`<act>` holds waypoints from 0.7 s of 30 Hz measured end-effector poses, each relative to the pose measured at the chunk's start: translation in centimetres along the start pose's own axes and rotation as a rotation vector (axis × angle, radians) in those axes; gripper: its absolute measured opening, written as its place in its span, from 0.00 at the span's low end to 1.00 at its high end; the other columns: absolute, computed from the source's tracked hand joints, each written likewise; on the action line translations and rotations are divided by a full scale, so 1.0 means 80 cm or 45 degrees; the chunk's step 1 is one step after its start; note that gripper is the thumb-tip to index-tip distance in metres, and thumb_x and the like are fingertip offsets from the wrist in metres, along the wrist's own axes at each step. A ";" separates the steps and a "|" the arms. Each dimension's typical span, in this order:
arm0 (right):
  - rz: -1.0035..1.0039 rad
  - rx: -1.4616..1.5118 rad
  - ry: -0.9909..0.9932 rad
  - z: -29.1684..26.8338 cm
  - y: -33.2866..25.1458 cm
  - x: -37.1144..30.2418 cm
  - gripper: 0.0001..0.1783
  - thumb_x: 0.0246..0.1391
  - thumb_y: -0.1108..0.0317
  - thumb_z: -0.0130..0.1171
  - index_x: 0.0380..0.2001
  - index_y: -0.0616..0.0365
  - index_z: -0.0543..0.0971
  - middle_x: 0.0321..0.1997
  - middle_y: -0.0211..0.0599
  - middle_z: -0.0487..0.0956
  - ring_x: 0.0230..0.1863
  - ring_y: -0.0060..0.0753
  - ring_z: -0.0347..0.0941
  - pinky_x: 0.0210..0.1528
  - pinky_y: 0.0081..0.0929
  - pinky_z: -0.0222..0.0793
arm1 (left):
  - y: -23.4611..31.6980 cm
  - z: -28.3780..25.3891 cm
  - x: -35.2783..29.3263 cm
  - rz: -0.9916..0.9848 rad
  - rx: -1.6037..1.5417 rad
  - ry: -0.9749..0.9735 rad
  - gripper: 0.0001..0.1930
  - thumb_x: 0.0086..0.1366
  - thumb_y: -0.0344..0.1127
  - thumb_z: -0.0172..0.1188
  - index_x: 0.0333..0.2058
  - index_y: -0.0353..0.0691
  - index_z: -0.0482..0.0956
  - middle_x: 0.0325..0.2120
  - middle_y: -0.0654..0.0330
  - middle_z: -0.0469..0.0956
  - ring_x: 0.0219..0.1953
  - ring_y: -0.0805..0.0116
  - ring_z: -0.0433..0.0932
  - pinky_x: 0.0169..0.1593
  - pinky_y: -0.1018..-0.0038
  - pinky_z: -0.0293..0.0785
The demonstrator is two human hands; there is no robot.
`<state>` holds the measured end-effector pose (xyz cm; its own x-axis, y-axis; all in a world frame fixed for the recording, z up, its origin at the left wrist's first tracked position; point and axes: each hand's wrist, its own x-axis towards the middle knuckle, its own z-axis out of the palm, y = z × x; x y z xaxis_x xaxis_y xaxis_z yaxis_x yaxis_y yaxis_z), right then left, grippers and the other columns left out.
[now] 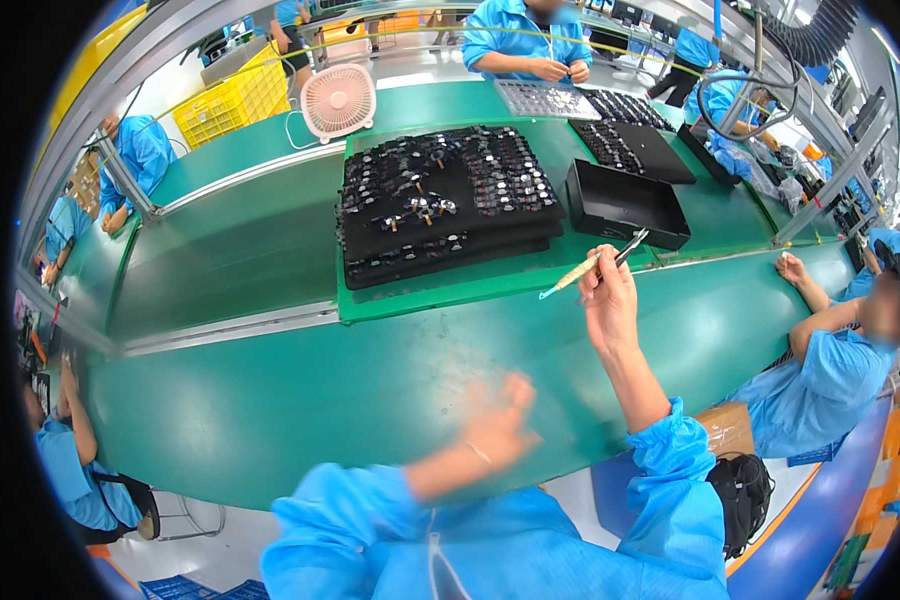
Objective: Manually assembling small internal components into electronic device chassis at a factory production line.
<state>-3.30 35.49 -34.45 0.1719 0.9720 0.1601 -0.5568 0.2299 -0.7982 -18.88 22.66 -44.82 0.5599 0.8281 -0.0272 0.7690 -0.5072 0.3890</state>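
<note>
My right hand (610, 300) is raised above the green table, its fingers closed round a slim beige stick-like tool (577, 272) with a blue-green tip pointing left. A dark tool resembling tweezers (630, 248) also sticks out of the same hand, toward the upper right. Motion smears my left hand (495, 425), which is over the table near its front edge; its fingers are too blurred to read. Beyond my right hand stands a black open box (625, 205). To its left, stacked black foam trays (450, 225) carry rows of small dark parts with shiny round pieces.
A pink fan (338, 103) and a yellow crate (235, 98) are at the back left. More trays of parts (610, 148) lie at the back right. Metal frame posts (830, 185) rise at the sides. Co-workers in blue sit around, one close on my right (820, 370).
</note>
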 end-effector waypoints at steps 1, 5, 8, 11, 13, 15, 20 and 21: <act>-0.004 0.003 -0.015 0.006 0.001 0.004 0.10 0.55 0.61 0.50 0.30 0.57 0.70 0.17 0.23 0.63 0.20 0.14 0.54 0.23 0.14 0.49 | 0.044 0.017 -0.003 0.203 -0.037 -0.133 0.38 0.54 0.54 0.47 0.57 0.34 0.50 0.59 0.49 0.49 0.63 0.52 0.41 0.58 0.44 0.35; 0.055 -0.041 -0.214 0.029 0.006 -0.001 0.10 0.56 0.61 0.48 0.31 0.56 0.69 0.18 0.22 0.61 0.20 0.15 0.54 0.22 0.14 0.48 | 0.178 0.064 -0.017 0.591 0.041 -0.474 0.27 0.52 0.53 0.52 0.45 0.38 0.70 0.48 0.52 0.66 0.58 0.54 0.53 0.53 0.46 0.50; 0.074 -0.098 -0.206 0.026 0.027 -0.010 0.10 0.56 0.62 0.48 0.32 0.57 0.69 0.18 0.22 0.59 0.20 0.14 0.53 0.21 0.14 0.47 | 0.169 0.053 -0.024 0.630 -0.580 -0.588 0.23 0.53 0.50 0.52 0.42 0.40 0.71 0.43 0.55 0.68 0.50 0.56 0.59 0.48 0.52 0.56; 0.155 -0.045 -0.180 0.043 0.064 -0.032 0.08 0.55 0.64 0.49 0.32 0.57 0.69 0.18 0.22 0.61 0.20 0.14 0.56 0.20 0.14 0.50 | 0.140 0.018 -0.037 0.672 -1.141 -0.727 0.19 0.53 0.47 0.53 0.40 0.43 0.72 0.37 0.59 0.71 0.42 0.59 0.66 0.42 0.57 0.61; 0.209 -0.012 -0.217 0.042 0.086 -0.041 0.07 0.54 0.66 0.50 0.34 0.57 0.70 0.19 0.22 0.63 0.19 0.14 0.56 0.20 0.13 0.49 | 0.126 -0.010 -0.041 0.712 -1.527 -0.868 0.16 0.53 0.45 0.53 0.38 0.44 0.73 0.34 0.62 0.72 0.36 0.60 0.70 0.39 0.61 0.65; 0.214 -0.010 -0.237 0.048 0.099 -0.043 0.07 0.55 0.66 0.50 0.34 0.57 0.70 0.20 0.22 0.64 0.20 0.13 0.56 0.21 0.13 0.49 | 0.135 -0.101 -0.032 0.741 -1.568 -0.532 0.14 0.52 0.43 0.54 0.35 0.43 0.73 0.30 0.61 0.72 0.31 0.61 0.69 0.34 0.66 0.65; 0.283 0.024 -0.432 0.104 0.128 -0.046 0.08 0.55 0.65 0.49 0.34 0.56 0.69 0.20 0.20 0.61 0.21 0.13 0.53 0.22 0.12 0.48 | 0.212 -0.135 -0.010 1.179 -1.561 0.036 0.11 0.61 0.39 0.47 0.31 0.38 0.75 0.26 0.56 0.74 0.30 0.61 0.73 0.36 0.69 0.68; 0.329 0.004 -0.498 0.131 0.137 -0.057 0.08 0.55 0.64 0.49 0.35 0.56 0.69 0.21 0.20 0.62 0.21 0.13 0.53 0.23 0.11 0.50 | 0.209 -0.116 -0.021 1.266 -1.463 -0.089 0.11 0.61 0.38 0.47 0.35 0.39 0.75 0.29 0.55 0.74 0.33 0.59 0.72 0.39 0.69 0.68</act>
<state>-18.71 34.11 -37.79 -0.2914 0.9425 0.1638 -0.5436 -0.0222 -0.8391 -9.80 15.03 -29.73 0.7281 0.2435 0.6408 -0.5490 -0.3527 0.7578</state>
